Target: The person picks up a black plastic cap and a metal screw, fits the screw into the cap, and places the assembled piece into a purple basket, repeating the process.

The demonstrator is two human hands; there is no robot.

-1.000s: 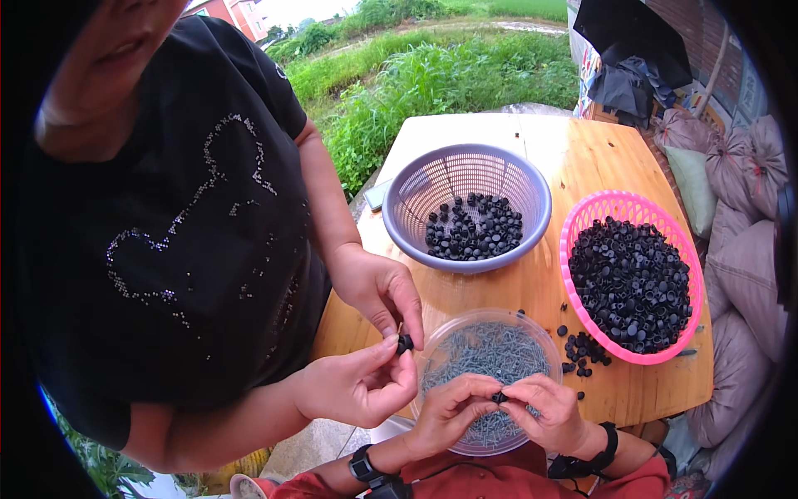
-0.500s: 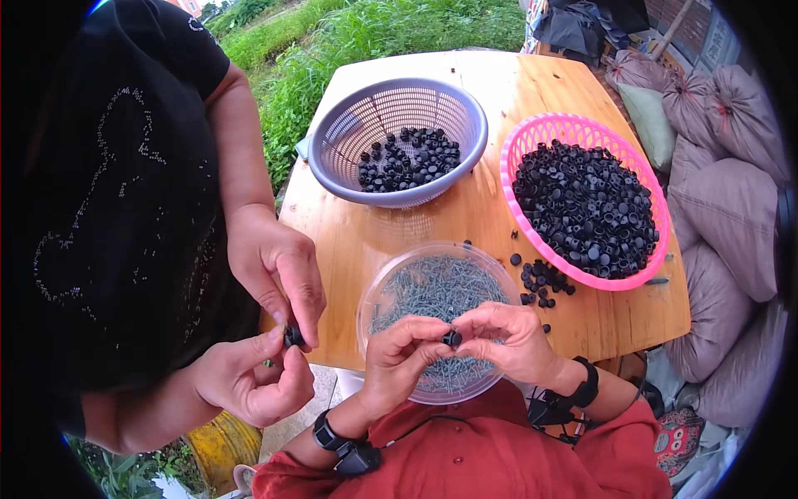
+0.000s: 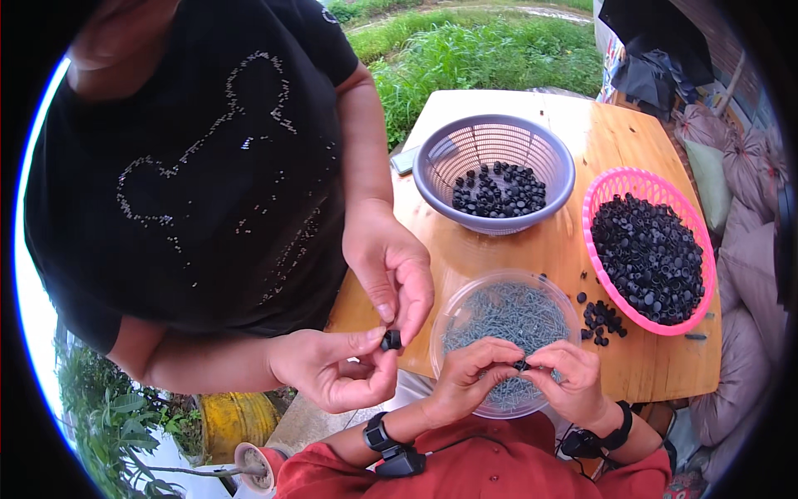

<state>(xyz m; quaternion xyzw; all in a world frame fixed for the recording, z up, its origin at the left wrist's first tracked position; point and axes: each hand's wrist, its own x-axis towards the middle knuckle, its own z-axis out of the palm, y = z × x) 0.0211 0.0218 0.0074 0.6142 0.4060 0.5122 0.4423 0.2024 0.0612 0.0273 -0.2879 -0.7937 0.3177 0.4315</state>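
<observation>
Between the fingertips of both my hands is a small round black plastic cap, partly covered by the fingers. My left hand pinches it from the left, and my right hand pinches it from the right. Just beneath them is a clear round tub full of thin grey-blue screws. To its right, several loose black caps lie on the wooden table. Beyond them stands a pink basket heaped with black caps. A grey-purple colander farther back holds more black pieces.
At the left, a co-worker in a black shirt holds another black cap in both hands, close to my left arm. A phone-like flat object lies beside the colander. Stuffed grey sacks line the right side. A yellow drum stands lower left.
The view has swung left, so the table and tub sit farther right and lower. My hands keep pinching the cap, which the fingers now cover more.
</observation>
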